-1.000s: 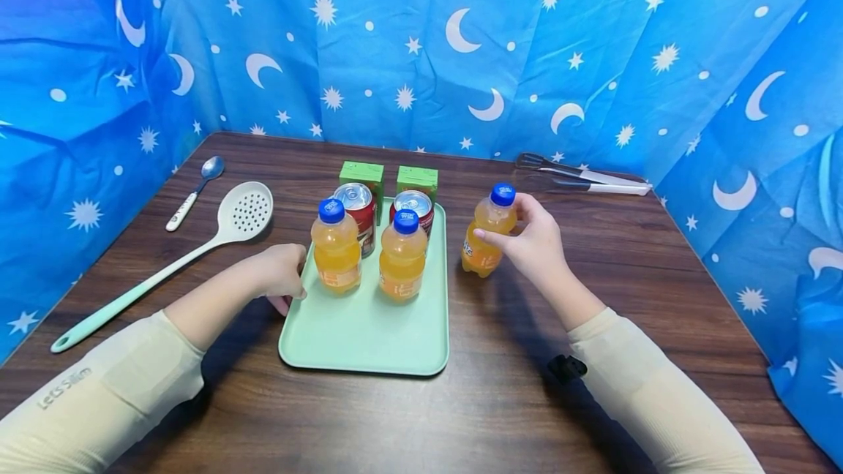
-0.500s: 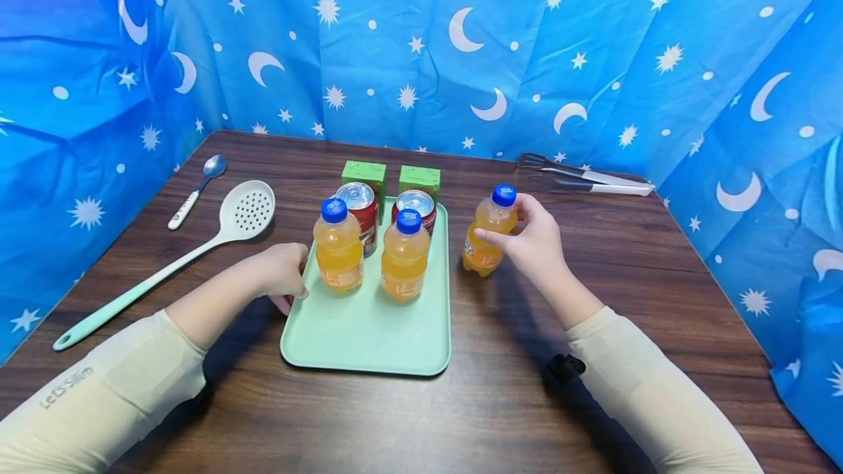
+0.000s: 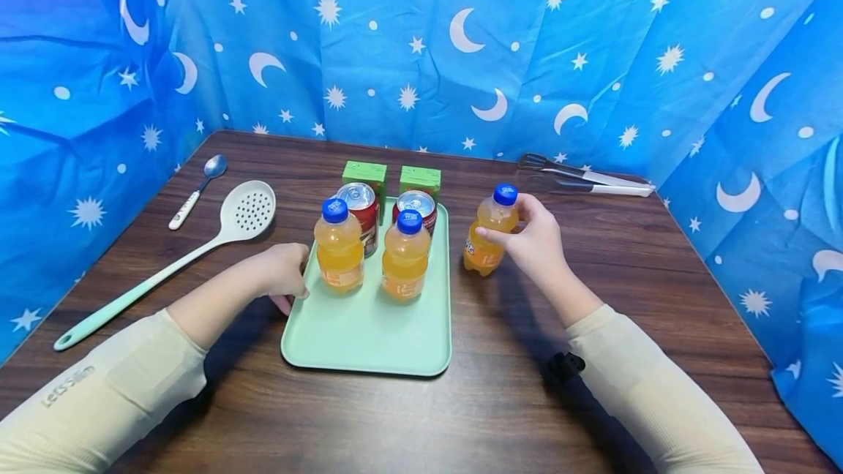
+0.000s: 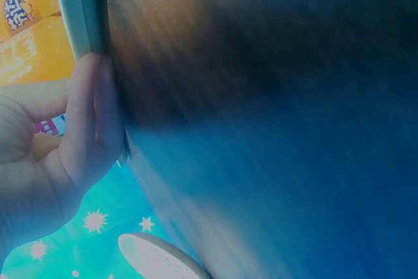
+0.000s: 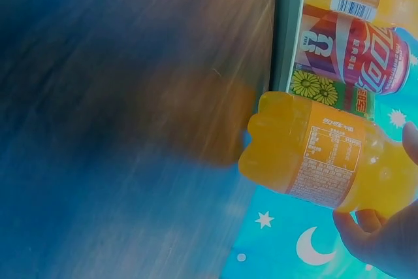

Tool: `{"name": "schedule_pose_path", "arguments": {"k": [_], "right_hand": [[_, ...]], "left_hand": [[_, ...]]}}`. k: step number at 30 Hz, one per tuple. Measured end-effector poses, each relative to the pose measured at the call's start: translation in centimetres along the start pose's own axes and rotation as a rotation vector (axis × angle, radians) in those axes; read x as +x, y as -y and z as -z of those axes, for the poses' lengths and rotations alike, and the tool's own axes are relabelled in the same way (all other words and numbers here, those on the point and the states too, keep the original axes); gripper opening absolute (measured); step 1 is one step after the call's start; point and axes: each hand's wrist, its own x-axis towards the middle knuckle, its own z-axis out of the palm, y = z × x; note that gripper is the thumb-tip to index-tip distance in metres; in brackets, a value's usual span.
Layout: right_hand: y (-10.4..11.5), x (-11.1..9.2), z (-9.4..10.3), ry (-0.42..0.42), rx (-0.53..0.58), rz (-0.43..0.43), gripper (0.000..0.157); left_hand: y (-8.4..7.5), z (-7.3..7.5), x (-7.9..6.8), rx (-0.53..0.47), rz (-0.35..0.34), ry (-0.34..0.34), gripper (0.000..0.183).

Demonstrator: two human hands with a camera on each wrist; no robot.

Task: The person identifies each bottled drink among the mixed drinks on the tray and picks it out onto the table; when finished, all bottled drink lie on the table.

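My left hand holds the left rim of a pale green tray, with the fingers against its edge in the left wrist view. My right hand grips a bottle of orange soda with a blue cap, upright and apart from the tray's right side. I cannot tell whether its base touches the table. On the tray stand two like bottles, a left orange soda bottle and a right orange soda bottle. Behind them are a left red can, a right red can and two green drink cartons, all partly hidden.
At the left on the brown table lie a slotted skimmer and a small spoon. Tongs lie at the back right. A blue curtain with moons and stars encloses the back and sides.
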Motion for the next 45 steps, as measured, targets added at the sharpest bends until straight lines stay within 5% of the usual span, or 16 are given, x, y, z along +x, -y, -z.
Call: {"name": "schedule_pose_path", "arguments": {"k": [45], "right_hand": [[-0.59, 0.35, -0.06, 0.002, 0.036, -0.022, 0.056]], "left_hand": [[-0.14, 0.04, -0.12, 0.002, 0.002, 0.008, 0.032]]}}
